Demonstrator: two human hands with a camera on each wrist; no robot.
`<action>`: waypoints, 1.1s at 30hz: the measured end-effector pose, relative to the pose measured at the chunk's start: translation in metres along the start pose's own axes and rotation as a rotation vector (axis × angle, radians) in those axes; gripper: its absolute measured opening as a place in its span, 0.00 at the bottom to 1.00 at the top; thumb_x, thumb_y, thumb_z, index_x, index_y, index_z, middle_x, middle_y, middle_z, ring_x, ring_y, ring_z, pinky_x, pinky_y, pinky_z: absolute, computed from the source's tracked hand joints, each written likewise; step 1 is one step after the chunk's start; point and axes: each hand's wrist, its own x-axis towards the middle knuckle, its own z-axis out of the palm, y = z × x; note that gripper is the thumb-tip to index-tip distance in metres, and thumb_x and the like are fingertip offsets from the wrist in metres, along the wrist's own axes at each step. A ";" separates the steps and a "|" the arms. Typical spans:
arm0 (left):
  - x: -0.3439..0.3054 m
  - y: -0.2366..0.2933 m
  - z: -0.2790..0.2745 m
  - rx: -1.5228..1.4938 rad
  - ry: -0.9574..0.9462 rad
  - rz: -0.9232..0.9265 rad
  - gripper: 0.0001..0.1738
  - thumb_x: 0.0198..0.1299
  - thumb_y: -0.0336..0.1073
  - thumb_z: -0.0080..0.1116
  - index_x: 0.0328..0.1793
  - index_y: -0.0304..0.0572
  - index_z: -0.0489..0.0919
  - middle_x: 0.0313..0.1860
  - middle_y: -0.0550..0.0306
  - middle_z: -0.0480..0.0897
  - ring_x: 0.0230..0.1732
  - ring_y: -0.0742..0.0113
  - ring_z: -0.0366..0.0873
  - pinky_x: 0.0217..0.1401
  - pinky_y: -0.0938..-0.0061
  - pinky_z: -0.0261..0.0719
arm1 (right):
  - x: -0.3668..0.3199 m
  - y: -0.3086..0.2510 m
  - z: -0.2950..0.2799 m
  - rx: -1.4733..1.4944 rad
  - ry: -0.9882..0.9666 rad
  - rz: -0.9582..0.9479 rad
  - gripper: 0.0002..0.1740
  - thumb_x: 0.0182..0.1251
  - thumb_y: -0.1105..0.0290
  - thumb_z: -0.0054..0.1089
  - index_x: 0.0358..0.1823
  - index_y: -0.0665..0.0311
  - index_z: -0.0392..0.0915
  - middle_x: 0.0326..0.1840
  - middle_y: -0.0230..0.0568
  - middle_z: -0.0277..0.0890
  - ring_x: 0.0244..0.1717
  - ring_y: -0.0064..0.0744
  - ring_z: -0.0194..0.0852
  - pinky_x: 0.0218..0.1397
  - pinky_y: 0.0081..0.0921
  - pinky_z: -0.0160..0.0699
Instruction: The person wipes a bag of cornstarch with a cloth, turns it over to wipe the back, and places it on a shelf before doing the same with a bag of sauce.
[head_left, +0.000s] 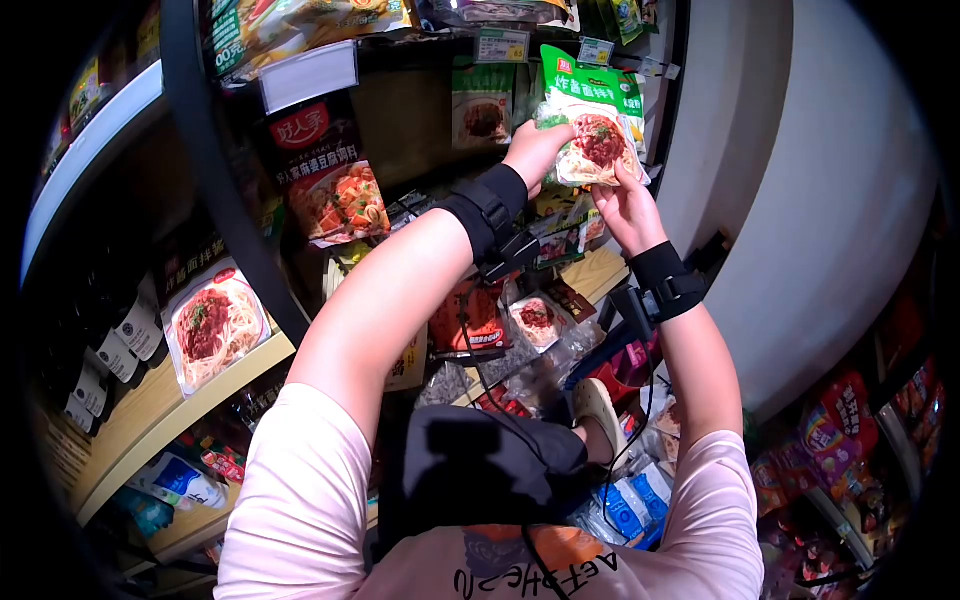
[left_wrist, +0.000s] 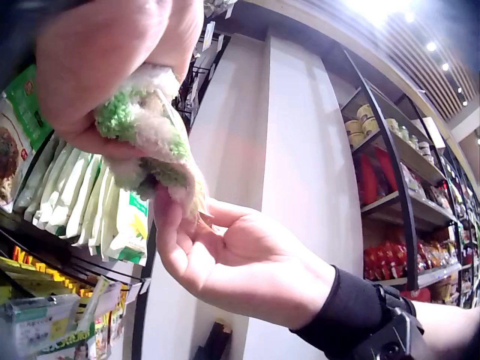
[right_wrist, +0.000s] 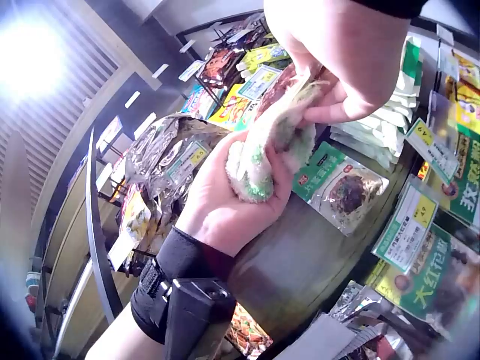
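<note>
A green and white sauce packet (head_left: 592, 125) with a noodle picture is held up in front of the top shelf. My left hand (head_left: 537, 148) grips its left edge, and my right hand (head_left: 622, 200) pinches its lower right edge. In the left wrist view my left hand (left_wrist: 105, 71) curls round the packet's crumpled edge (left_wrist: 146, 139), with my right hand (left_wrist: 225, 251) just below it. The right wrist view shows my right hand (right_wrist: 337, 64) and left hand (right_wrist: 229, 199) both closed on the packet (right_wrist: 262, 146).
More green packets (head_left: 482, 105) hang on the shelf behind, with price tags (head_left: 502, 45) above. A dark sauce packet (head_left: 330, 175) and a noodle packet (head_left: 212, 325) hang at left. A wooden shelf (head_left: 150, 410) runs below. A white pillar (head_left: 800, 200) stands at right.
</note>
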 end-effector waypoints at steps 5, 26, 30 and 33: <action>0.010 0.004 0.003 -0.016 -0.016 -0.015 0.17 0.57 0.33 0.55 0.51 0.31 0.75 0.45 0.52 0.82 0.43 0.66 0.81 0.47 0.72 0.77 | 0.014 0.000 -0.004 0.023 -0.038 -0.023 0.21 0.70 0.67 0.51 0.61 0.62 0.62 0.56 0.39 0.72 0.55 0.32 0.72 0.58 0.31 0.73; 0.016 0.009 -0.006 -0.037 -0.020 -0.124 0.20 0.60 0.37 0.51 0.54 0.29 0.72 0.49 0.51 0.80 0.47 0.65 0.79 0.53 0.72 0.73 | 0.031 0.010 -0.001 -0.020 -0.028 -0.040 0.19 0.71 0.64 0.48 0.60 0.61 0.64 0.55 0.37 0.72 0.53 0.31 0.73 0.54 0.31 0.74; 0.022 0.011 -0.005 -0.002 -0.049 -0.118 0.21 0.60 0.37 0.52 0.55 0.30 0.72 0.50 0.51 0.80 0.48 0.66 0.78 0.54 0.72 0.72 | 0.031 0.006 0.000 -0.024 -0.015 -0.045 0.19 0.71 0.64 0.48 0.61 0.61 0.63 0.55 0.38 0.72 0.54 0.32 0.73 0.56 0.33 0.74; 0.026 0.007 -0.006 -0.005 -0.055 -0.161 0.21 0.59 0.37 0.53 0.55 0.30 0.72 0.49 0.52 0.80 0.47 0.66 0.79 0.53 0.73 0.72 | 0.031 0.007 -0.003 -0.042 0.017 -0.039 0.20 0.72 0.65 0.47 0.62 0.61 0.62 0.56 0.38 0.71 0.54 0.33 0.72 0.57 0.34 0.73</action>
